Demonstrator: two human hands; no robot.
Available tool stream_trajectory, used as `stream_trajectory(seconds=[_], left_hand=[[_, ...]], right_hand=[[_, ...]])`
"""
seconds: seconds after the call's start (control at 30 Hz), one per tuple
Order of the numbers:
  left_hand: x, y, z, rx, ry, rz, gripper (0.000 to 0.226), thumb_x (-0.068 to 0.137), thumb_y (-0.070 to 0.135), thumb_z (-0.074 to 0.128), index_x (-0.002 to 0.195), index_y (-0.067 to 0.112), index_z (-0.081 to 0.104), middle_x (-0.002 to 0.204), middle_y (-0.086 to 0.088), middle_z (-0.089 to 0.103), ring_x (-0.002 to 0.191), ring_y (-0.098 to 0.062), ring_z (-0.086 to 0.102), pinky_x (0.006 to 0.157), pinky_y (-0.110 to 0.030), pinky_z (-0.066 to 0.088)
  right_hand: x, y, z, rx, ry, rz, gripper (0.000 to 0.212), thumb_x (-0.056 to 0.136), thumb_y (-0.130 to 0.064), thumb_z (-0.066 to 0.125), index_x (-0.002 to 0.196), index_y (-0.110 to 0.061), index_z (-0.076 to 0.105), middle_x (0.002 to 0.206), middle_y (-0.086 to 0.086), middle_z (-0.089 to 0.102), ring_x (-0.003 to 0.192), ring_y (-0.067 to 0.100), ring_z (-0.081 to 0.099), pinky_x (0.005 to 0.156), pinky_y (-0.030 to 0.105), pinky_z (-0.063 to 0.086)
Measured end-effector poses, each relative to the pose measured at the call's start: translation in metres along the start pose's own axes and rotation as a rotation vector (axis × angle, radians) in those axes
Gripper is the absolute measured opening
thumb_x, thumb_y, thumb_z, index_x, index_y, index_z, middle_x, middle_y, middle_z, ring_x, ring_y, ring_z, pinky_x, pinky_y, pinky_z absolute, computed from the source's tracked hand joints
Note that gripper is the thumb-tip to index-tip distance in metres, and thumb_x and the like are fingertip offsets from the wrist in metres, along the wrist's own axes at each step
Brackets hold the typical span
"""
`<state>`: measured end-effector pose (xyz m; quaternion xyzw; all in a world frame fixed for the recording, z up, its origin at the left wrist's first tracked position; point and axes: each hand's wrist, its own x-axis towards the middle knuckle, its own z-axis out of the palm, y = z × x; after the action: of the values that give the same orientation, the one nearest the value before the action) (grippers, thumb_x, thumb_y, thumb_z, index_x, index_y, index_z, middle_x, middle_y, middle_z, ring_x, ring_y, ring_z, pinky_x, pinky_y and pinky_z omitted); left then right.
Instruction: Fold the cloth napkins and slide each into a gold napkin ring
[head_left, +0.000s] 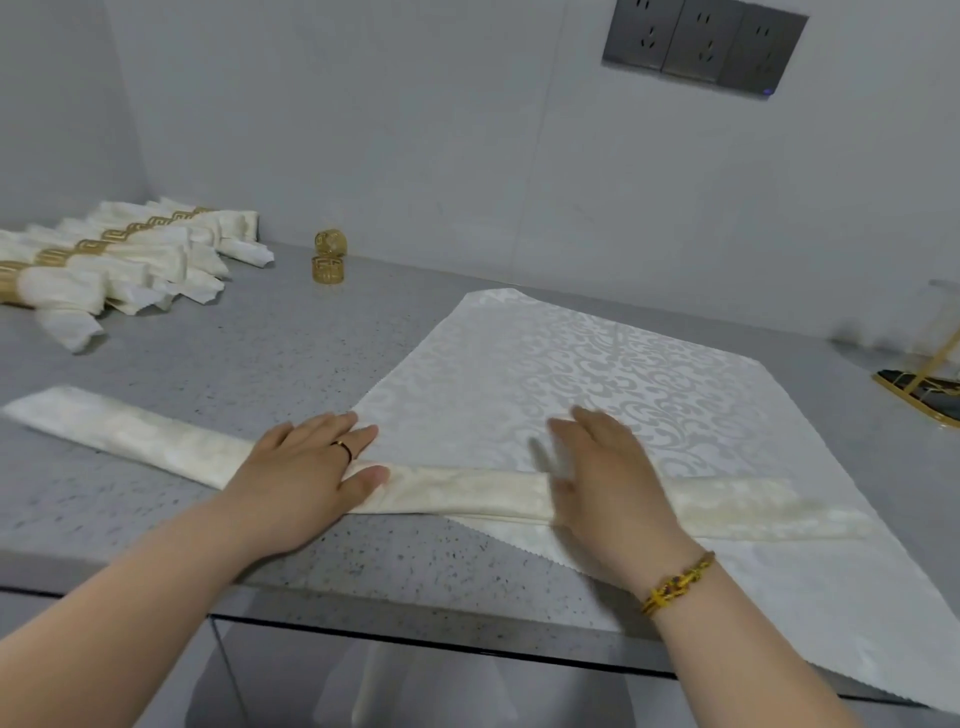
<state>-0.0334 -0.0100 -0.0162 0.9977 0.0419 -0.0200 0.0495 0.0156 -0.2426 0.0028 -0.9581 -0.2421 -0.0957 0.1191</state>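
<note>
A cream napkin folded into a long narrow strip (467, 491) lies across the grey counter, from the left to the right. Its right part rests on a flat white patterned napkin (597, 364) that is spread out underneath. My left hand (301, 473) presses flat on the strip near its middle, fingers straight. My right hand (608, 467) lies flat on the strip further right, slightly blurred. Two gold napkin rings (328, 258) sit stacked at the back of the counter.
Several folded napkins in gold rings (114, 260) lie in a row at the back left. A gold-framed stand (924, 384) sits at the right edge. The counter's front edge (363, 608) runs below my wrists. Wall sockets (701, 44) are above.
</note>
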Motion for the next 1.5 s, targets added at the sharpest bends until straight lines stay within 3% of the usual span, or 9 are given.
stream_trajectory(seconds=[0.13, 0.33, 0.53, 0.7, 0.93, 1.07, 1.17, 1.3, 1.5], left_hand=[[0.0, 0.0, -0.001, -0.03, 0.03, 0.002, 0.056, 0.096, 0.051, 0.019, 0.147, 0.029, 0.008, 0.156, 0.008, -0.002, 0.143, -0.009, 0.001, 0.114, -0.027, 0.001], [-0.001, -0.007, 0.001, -0.105, 0.125, 0.075, 0.058, 0.091, 0.059, 0.023, 0.141, 0.031, 0.029, 0.148, 0.01, 0.025, 0.135, -0.009, 0.02, 0.106, -0.02, 0.013], [-0.001, -0.052, -0.028, -0.214, -0.054, 0.035, 0.01, 0.084, 0.042, 0.059, 0.086, 0.036, 0.051, 0.096, 0.016, 0.056, 0.09, -0.004, 0.053, 0.074, -0.018, 0.039], [0.001, -0.097, -0.063, -0.187, -0.32, -0.026, 0.041, 0.079, 0.03, 0.07, 0.041, 0.028, 0.053, 0.044, 0.015, 0.049, 0.048, 0.001, 0.042, 0.056, -0.015, 0.031], [-0.001, -0.088, -0.099, -0.688, -0.258, 0.09, 0.074, 0.013, 0.077, 0.073, 0.052, 0.015, 0.064, 0.049, 0.004, 0.052, 0.045, -0.005, 0.044, 0.045, -0.014, 0.036], [0.003, -0.025, -0.104, -0.818, -0.266, 0.194, 0.046, 0.046, 0.047, 0.084, 0.062, 0.01, 0.062, 0.047, 0.009, 0.054, 0.04, 0.0, 0.046, 0.042, -0.009, 0.037], [0.014, 0.017, -0.092, -0.832, -0.274, 0.185, 0.022, 0.08, 0.024, 0.065, 0.061, 0.014, 0.061, 0.045, 0.013, 0.055, 0.041, 0.002, 0.048, 0.045, -0.01, 0.038], [0.028, 0.049, -0.07, -0.741, -0.313, 0.194, 0.022, 0.081, 0.032, 0.065, 0.068, 0.014, 0.061, 0.055, 0.011, 0.053, 0.054, -0.003, 0.047, 0.059, -0.015, 0.039], [0.041, 0.07, -0.04, -0.621, -0.303, 0.172, 0.03, 0.082, 0.038, 0.064, 0.067, 0.013, 0.058, 0.062, 0.005, 0.051, 0.063, -0.01, 0.046, 0.064, -0.022, 0.036]], right_hand=[[0.008, -0.054, 0.013, 0.287, -0.02, -0.301, 0.032, 0.089, -0.006, 0.051, 0.119, -0.009, 0.061, 0.135, 0.003, 0.051, 0.129, 0.016, 0.04, 0.098, 0.006, 0.015], [0.013, -0.071, 0.031, 0.425, -0.094, -0.329, 0.025, 0.09, -0.012, 0.054, 0.11, -0.012, 0.067, 0.127, -0.002, 0.059, 0.119, 0.011, 0.047, 0.091, 0.003, 0.023], [0.014, -0.071, 0.034, 0.351, -0.115, -0.347, 0.029, 0.093, -0.017, 0.048, 0.117, -0.015, 0.063, 0.131, -0.002, 0.055, 0.122, 0.015, 0.044, 0.094, 0.009, 0.025], [0.015, -0.076, 0.035, 0.251, -0.123, -0.416, 0.035, 0.092, -0.012, 0.039, 0.12, -0.014, 0.06, 0.127, 0.004, 0.053, 0.115, 0.025, 0.044, 0.09, 0.037, 0.041], [0.018, -0.078, 0.037, 0.222, -0.111, -0.455, 0.037, 0.077, -0.01, 0.042, 0.1, -0.008, 0.071, 0.104, 0.013, 0.066, 0.087, 0.039, 0.056, 0.08, 0.04, 0.044], [0.016, -0.077, 0.031, 0.152, -0.132, -0.433, 0.049, 0.082, -0.025, 0.031, 0.119, -0.02, 0.062, 0.129, 0.002, 0.054, 0.112, 0.03, 0.043, 0.09, 0.029, 0.024], [0.01, -0.067, 0.019, 0.138, -0.173, -0.408, 0.034, 0.093, -0.026, 0.044, 0.126, -0.025, 0.054, 0.134, -0.005, 0.047, 0.122, 0.02, 0.034, 0.098, 0.024, 0.02], [-0.006, -0.03, -0.002, 0.198, -0.027, -0.184, 0.016, 0.09, -0.02, 0.049, 0.095, -0.025, 0.064, 0.102, -0.01, 0.061, 0.105, 0.016, 0.046, 0.089, 0.024, 0.031], [-0.027, -0.009, -0.002, 0.301, -0.077, -0.063, 0.048, 0.082, -0.041, 0.063, 0.125, -0.026, 0.049, 0.125, -0.015, 0.049, 0.118, 0.003, 0.038, 0.091, 0.006, 0.022]])
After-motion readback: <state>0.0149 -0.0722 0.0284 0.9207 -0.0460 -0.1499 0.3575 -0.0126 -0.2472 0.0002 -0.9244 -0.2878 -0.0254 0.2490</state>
